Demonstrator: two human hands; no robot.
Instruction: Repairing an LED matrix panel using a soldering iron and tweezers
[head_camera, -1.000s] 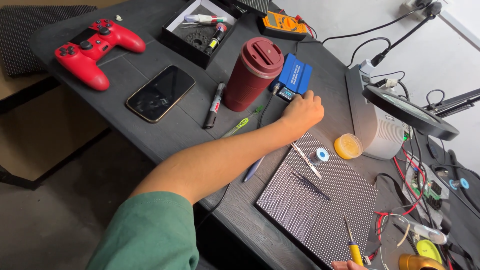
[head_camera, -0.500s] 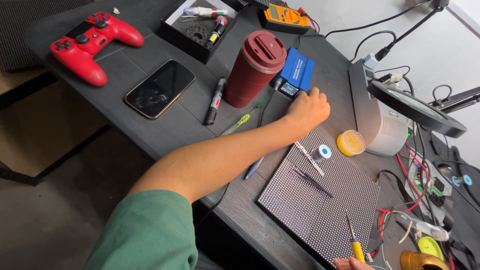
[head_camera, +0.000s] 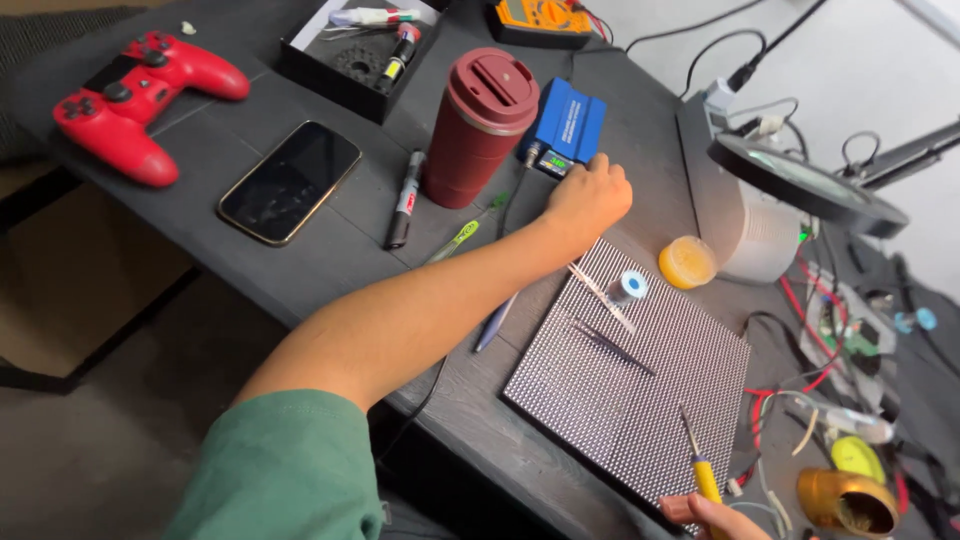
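My left hand (head_camera: 588, 195) reaches across the dark desk, its fingers curled against the front of a small blue box (head_camera: 575, 120) beside the box's lit display. The fingertips are hidden. At the bottom edge, my right hand (head_camera: 715, 515) is only partly in view and grips a yellow-handled tool (head_camera: 702, 470). The tool's thin tip points up over a grey dotted panel (head_camera: 640, 400). On that panel lie two metal tweezers (head_camera: 602, 298) and a small solder spool (head_camera: 628, 287).
A dark red lidded cup (head_camera: 480, 125) stands left of the blue box. A phone (head_camera: 290, 180), a marker (head_camera: 405, 200), a red game controller (head_camera: 140, 95) and a black tray (head_camera: 350, 50) lie further left. A magnifier lamp (head_camera: 805, 180), a yellow tub (head_camera: 686, 262) and wires crowd the right.
My left hand stays at the front of the blue box. The view has shifted a little, and more of my right hand shows at the bottom edge.
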